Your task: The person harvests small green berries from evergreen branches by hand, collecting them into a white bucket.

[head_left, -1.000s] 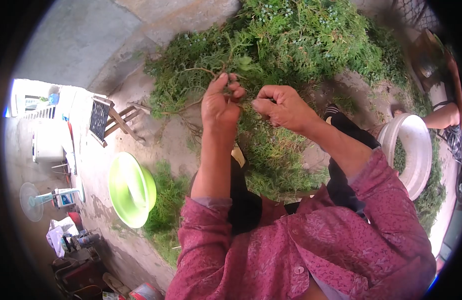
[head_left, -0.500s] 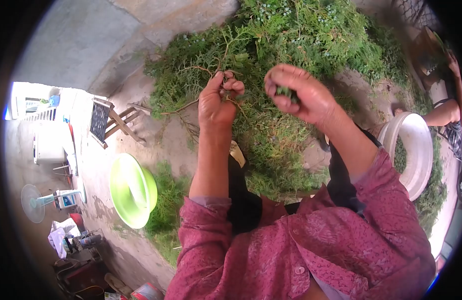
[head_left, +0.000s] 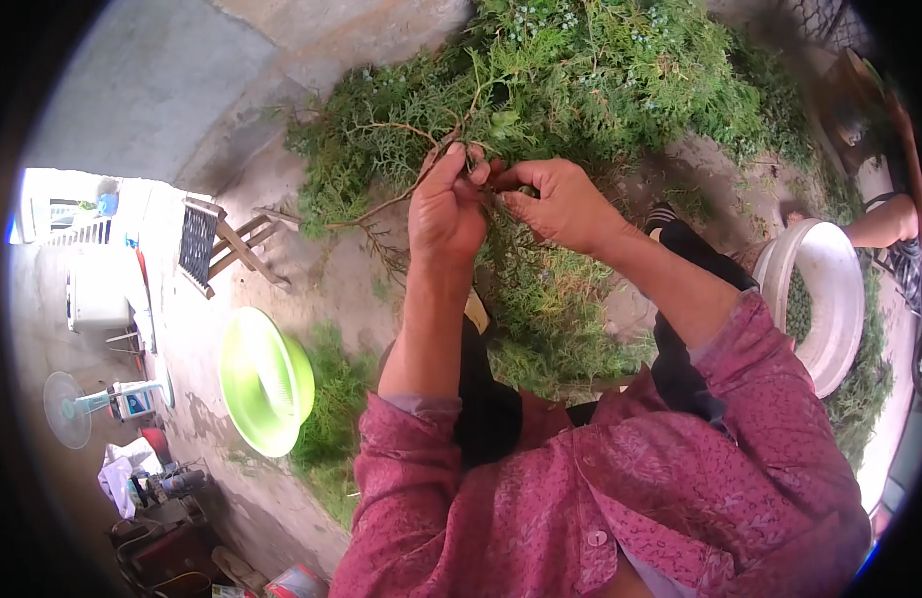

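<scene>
My left hand (head_left: pixel 449 207) is closed around a thin brown branch (head_left: pixel 413 186) whose bare and green twigs stick out above and to the left. Touching or almost touching its fingertips, my right hand (head_left: pixel 561 204) is pinched at the twigs, and something small and green shows between its fingers. Behind both hands lies a large heap of green conifer sprigs (head_left: pixel 620 80) dotted with pale blue-green berries. More loose sprigs (head_left: pixel 556 319) cover the ground below my hands, between my legs.
A light green basin (head_left: pixel 267 382) stands at the left beside more greenery. Past it are a folding stool (head_left: pixel 222 244) and a fan (head_left: pixel 70 407). On the right, a white bucket (head_left: pixel 840 309) holds small green pieces, near another person's arm or leg (head_left: pixel 885 224).
My right hand has moved left and slightly down to meet my left hand. My left hand, still on the branch, has shifted slightly to the right.
</scene>
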Demonstrator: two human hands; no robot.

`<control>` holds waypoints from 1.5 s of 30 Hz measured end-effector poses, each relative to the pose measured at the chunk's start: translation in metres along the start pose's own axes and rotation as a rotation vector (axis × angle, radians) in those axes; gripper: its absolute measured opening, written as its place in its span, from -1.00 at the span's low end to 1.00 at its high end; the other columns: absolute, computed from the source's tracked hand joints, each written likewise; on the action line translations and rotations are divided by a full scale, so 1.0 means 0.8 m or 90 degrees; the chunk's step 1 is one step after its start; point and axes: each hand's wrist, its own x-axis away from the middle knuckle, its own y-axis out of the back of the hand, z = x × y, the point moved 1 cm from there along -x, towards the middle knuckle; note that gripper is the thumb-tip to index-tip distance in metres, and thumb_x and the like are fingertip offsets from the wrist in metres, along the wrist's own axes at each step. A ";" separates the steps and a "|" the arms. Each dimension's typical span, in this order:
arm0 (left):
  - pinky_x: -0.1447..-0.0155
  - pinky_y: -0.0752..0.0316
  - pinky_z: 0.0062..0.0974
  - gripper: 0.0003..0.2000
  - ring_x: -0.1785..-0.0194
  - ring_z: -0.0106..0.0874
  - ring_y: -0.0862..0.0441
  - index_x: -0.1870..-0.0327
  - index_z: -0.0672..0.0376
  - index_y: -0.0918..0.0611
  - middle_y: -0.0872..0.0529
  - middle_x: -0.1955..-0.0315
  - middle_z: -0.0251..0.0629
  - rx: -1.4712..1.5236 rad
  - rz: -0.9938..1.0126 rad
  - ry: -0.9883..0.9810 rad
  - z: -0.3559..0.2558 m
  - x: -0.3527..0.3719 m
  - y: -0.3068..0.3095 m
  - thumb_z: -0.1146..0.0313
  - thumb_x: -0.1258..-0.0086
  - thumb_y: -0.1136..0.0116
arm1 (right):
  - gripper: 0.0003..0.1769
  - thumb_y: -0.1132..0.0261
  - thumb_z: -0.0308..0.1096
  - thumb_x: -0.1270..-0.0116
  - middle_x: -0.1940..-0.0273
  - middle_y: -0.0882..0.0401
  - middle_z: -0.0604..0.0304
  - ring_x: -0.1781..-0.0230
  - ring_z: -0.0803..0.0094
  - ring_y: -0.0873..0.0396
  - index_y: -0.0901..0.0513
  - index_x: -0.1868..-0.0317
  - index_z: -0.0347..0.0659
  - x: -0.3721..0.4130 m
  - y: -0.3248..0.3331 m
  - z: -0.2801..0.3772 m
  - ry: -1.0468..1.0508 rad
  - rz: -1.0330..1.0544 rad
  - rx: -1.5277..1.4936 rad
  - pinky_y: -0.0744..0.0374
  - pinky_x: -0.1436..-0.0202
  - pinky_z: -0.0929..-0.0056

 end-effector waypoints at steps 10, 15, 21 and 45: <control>0.13 -0.40 -0.37 -0.92 0.44 -0.47 -0.42 0.26 0.17 -0.46 -0.53 0.45 -0.29 -0.048 -0.057 -0.043 0.000 0.003 -0.005 0.50 -0.26 -0.03 | -0.76 -0.27 -0.43 -0.01 0.46 -0.59 0.16 0.52 0.50 -0.52 -0.59 0.26 -0.32 0.009 -0.006 0.012 -0.040 -0.007 -0.059 -0.47 0.40 0.50; 0.31 -0.34 -0.44 -0.94 0.50 -0.51 -0.36 0.29 0.16 -0.45 -0.51 0.46 -0.30 0.058 -0.002 -0.026 -0.002 0.004 -0.006 0.50 -0.26 -0.03 | -0.83 -0.30 -0.46 -0.01 0.55 -0.51 0.28 0.68 0.63 -0.40 -0.57 0.33 -0.30 0.003 -0.001 0.004 -0.191 -0.017 -0.294 -0.34 0.66 0.64; 0.53 -0.16 -0.62 -0.96 0.59 -0.62 -0.26 0.29 0.15 -0.43 -0.49 0.48 -0.31 0.033 0.001 -0.011 -0.014 0.008 -0.006 0.49 -0.29 0.00 | -0.91 -0.27 -0.45 -0.05 0.61 -0.42 0.32 0.74 0.66 -0.31 -0.53 0.43 -0.24 -0.002 0.006 -0.008 -0.338 -0.047 -0.383 -0.20 0.74 0.67; 0.51 -0.18 -0.55 -0.85 0.66 -0.59 -0.25 0.30 0.09 -0.45 -0.45 0.59 -0.42 0.041 -0.004 0.037 -0.043 0.007 -0.011 0.32 -0.24 -0.15 | -0.71 -0.18 -0.33 -0.07 0.43 -0.61 0.13 0.40 0.27 -0.59 -0.58 0.20 -0.29 0.413 0.405 -0.111 -0.209 -0.501 0.964 -0.48 0.32 0.30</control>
